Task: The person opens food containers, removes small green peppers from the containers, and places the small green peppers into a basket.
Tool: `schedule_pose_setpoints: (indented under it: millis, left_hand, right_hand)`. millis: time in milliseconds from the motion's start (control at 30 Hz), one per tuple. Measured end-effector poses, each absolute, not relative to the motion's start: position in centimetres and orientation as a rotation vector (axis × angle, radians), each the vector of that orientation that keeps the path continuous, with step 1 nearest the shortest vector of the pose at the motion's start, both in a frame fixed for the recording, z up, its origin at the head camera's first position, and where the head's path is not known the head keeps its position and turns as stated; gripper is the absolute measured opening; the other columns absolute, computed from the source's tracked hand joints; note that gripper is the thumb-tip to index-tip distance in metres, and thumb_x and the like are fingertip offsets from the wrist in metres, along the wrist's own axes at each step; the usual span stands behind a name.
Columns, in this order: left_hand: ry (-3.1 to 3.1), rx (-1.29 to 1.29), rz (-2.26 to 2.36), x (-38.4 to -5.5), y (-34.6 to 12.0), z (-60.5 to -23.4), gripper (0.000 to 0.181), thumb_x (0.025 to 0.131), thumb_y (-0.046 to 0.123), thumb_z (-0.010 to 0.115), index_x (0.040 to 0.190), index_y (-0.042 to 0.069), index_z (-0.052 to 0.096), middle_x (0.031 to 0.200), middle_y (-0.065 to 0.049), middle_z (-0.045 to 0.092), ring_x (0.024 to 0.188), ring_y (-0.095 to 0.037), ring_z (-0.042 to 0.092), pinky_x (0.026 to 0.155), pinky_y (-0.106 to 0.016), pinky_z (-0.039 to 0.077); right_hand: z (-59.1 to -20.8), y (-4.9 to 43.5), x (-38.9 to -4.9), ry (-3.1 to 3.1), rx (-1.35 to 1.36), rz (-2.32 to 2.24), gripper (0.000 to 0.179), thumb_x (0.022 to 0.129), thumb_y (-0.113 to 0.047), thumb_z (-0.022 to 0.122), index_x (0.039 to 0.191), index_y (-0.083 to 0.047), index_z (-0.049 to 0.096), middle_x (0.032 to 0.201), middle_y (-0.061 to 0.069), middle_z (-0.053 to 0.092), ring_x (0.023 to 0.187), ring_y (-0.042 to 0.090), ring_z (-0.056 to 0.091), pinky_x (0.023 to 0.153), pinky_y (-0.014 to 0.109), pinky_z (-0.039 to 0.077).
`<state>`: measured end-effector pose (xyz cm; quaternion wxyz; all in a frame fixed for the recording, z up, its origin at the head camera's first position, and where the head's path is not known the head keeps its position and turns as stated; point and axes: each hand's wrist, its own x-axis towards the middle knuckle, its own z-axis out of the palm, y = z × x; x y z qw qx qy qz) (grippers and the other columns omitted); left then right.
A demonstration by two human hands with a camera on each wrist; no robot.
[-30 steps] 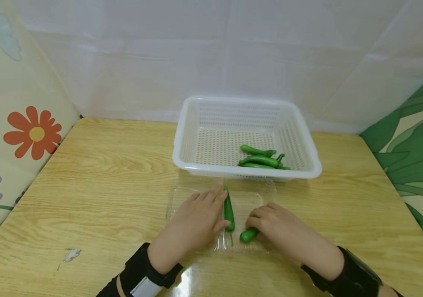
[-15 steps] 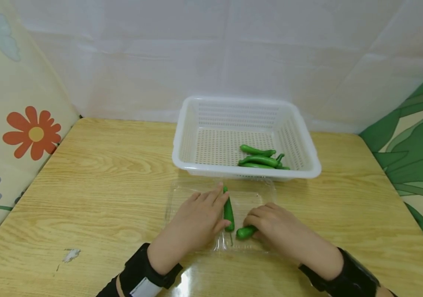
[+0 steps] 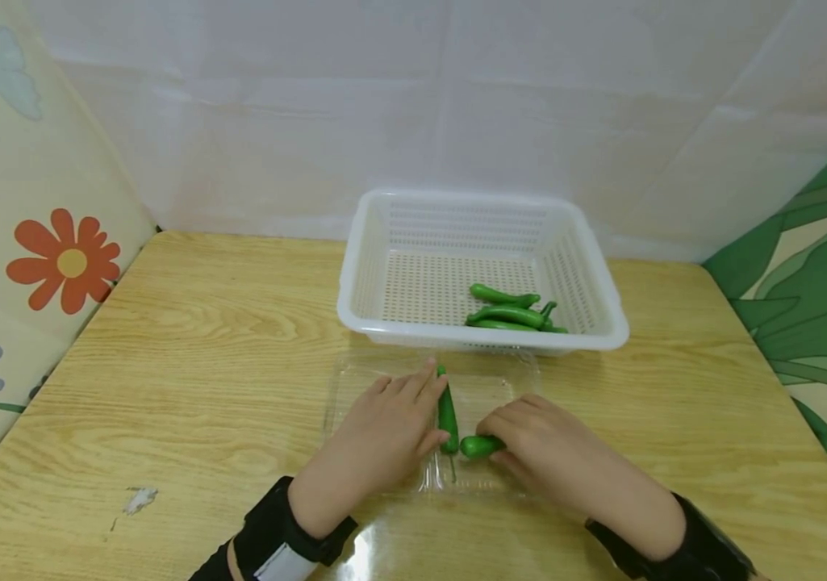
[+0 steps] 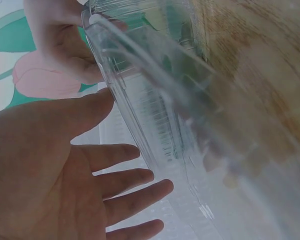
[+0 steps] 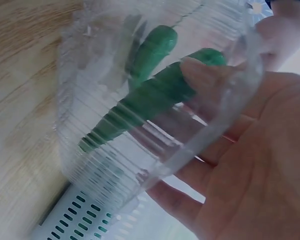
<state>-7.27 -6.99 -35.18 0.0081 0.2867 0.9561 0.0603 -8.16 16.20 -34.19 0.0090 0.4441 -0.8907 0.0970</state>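
Note:
A clear plastic clamshell tray [image 3: 486, 387] lies in front of the basket. One green chili pepper [image 3: 447, 420] lies lengthwise near its middle. My left hand [image 3: 384, 428] rests on the tray with straight fingers, just left of that pepper, the thumb by its near end. In the left wrist view the fingers [image 4: 125, 200] are spread beside the tray wall. My right hand [image 3: 540, 440] grips a second green chili pepper [image 3: 482, 447] over the right side of the tray; the right wrist view shows the thumb across this pepper [image 5: 145, 97] through the clear wall.
A white perforated basket [image 3: 365, 258] stands behind the tray, with several green chili peppers [image 3: 507, 313] at its right front. The wooden table [image 3: 224, 339] meets a white cloth backdrop [image 3: 268, 145]. Printed panels flank both sides.
The right hand's pepper has shifted slightly left and away from me, its end now close to the lying pepper. My left hand and the lying pepper look unmoved.

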Motion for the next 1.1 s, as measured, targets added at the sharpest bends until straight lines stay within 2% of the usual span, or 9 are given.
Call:
schedule_pose_setpoints:
  millis: [600, 700, 767, 867, 1100]
  left_hand:
    - [3.001, 0.889, 0.200, -7.23, -6.99, -35.04, 0.065, 0.101, 0.047, 0.052, 0.151, 0.006, 0.041, 0.155, -0.013, 0.038, 0.133, -0.025, 0.048, 0.108, -0.046, 0.041]
    - [3.001, 0.892, 0.192, -7.20, -6.99, -35.03, 0.065, 0.101, 0.047, 0.052, 0.151, 0.006, 0.041, 0.155, -0.013, 0.038, 0.133, -0.025, 0.048, 0.108, -0.046, 0.041]
    - [3.005, 0.896, 0.183, -7.21, -6.98, -35.04, 0.065, 0.101, 0.047, 0.052, 0.150, 0.006, 0.041, 0.155, -0.013, 0.038, 0.133, -0.025, 0.048, 0.108, -0.046, 0.042]
    - [3.010, 0.898, 0.177, -7.21, -6.98, -35.07, 0.065, 0.100, 0.047, 0.053, 0.150, 0.006, 0.042, 0.155, -0.013, 0.039, 0.133, -0.025, 0.049, 0.107, -0.046, 0.042]
    - [3.013, 0.895, 0.182, -7.20, -6.96, -35.16, 0.065, 0.100, 0.047, 0.053, 0.150, 0.007, 0.042, 0.155, -0.013, 0.039, 0.132, -0.025, 0.049, 0.107, -0.046, 0.042]
  right_hand:
    - [-33.28, 16.33, -7.83, -2.628, 1.374, 0.411, 0.033, 0.087, -0.015, 0.077, 0.117, -0.008, 0.068, 0.106, -0.002, 0.070, 0.096, 0.016, 0.065, 0.087, 0.043, 0.054]
    - [-33.45, 16.35, -7.88, -2.533, 1.376, 0.439, 0.028, 0.098, -0.029, 0.064, 0.117, -0.009, 0.068, 0.106, -0.003, 0.070, 0.096, 0.015, 0.065, 0.087, 0.042, 0.054]
    - [-33.50, 16.33, -7.91, -2.484, 1.366, 0.457, 0.036, 0.104, -0.037, 0.050, 0.116, -0.009, 0.068, 0.106, -0.003, 0.069, 0.096, 0.015, 0.065, 0.087, 0.042, 0.054]
    - [-33.53, 16.26, -7.97, -2.442, 1.340, 0.476, 0.050, 0.106, -0.044, 0.033, 0.116, -0.009, 0.068, 0.106, -0.002, 0.069, 0.097, 0.017, 0.064, 0.086, 0.042, 0.055]
    - [-33.31, 16.07, -8.31, -2.360, 1.304, 0.537, 0.046, 0.106, -0.043, 0.037, 0.116, -0.009, 0.067, 0.104, -0.001, 0.067, 0.094, 0.019, 0.065, 0.079, 0.041, 0.056]
